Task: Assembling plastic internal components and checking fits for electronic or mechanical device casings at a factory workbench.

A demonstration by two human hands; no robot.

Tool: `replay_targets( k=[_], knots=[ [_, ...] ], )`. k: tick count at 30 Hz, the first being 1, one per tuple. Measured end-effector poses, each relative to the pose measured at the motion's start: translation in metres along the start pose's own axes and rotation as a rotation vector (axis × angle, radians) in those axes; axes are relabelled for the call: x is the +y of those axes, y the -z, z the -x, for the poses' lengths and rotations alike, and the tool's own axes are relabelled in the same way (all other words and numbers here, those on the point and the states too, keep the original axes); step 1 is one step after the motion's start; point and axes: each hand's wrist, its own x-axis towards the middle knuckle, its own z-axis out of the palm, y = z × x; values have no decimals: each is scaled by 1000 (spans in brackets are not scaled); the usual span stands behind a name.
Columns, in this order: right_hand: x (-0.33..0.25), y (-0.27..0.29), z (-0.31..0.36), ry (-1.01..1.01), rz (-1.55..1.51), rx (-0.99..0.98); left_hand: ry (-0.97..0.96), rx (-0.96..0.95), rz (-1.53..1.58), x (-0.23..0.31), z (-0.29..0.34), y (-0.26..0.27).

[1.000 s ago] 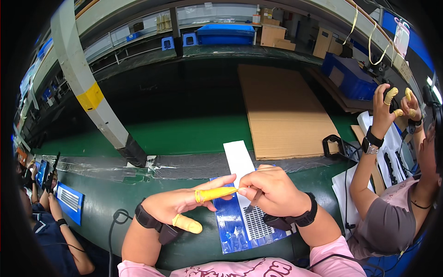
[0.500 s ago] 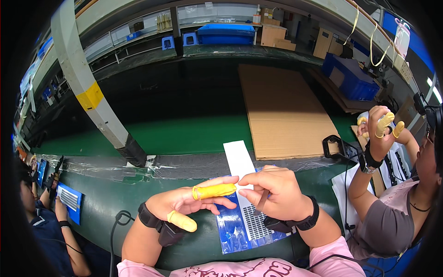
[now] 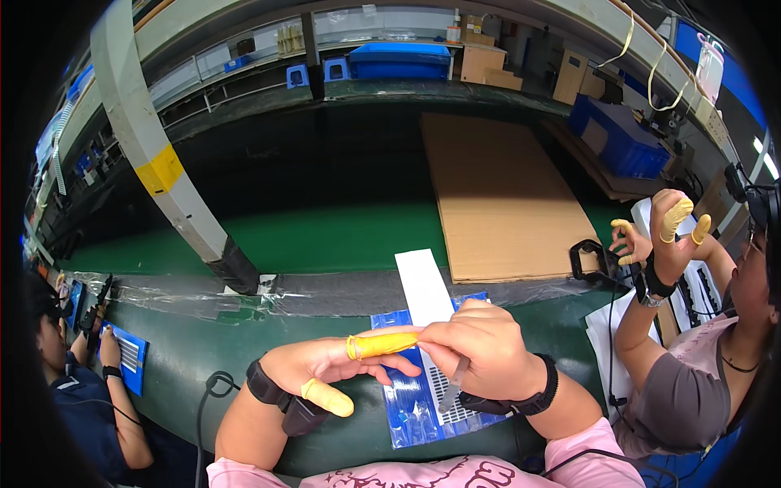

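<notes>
My left hand is stretched to the right with its fingers out, a yellow finger cot on the index finger and another on the thumb. My right hand pinches the tip of the index finger cot and also grips a thin grey tweezer-like tool that points down. Under both hands lies a blue tray with a white ribbed part on it. A white strip sticks out from behind the tray, away from me.
The tray lies on a dark green conveyor belt. A person at the right holds up both hands with yellow finger cots. Another person at the left works on a blue tray. A cardboard sheet lies beyond.
My right hand has closed further over the left index fingertip, pulling at the yellow cot. The person at the right has lowered and shifted their raised hands.
</notes>
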Motion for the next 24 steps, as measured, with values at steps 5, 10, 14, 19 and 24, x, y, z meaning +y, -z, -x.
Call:
replay_targets(
  k=[5,10,14,19,24],
  knots=[
    [-2,9,-4,-13,-15,57,-35,36,-36,4,2,-3],
    [-4,16,-7,-93,4,53,-45,63,-13,10,3,-1],
    [-2,8,-4,-69,-32,25,-43,50,-20,12,2,-3],
    [-5,9,-3,-70,-39,-3,-53,26,-33,10,3,-2],
    [-17,14,-1,-5,-120,-78,-77,84,8,11,5,-3]
  ],
)
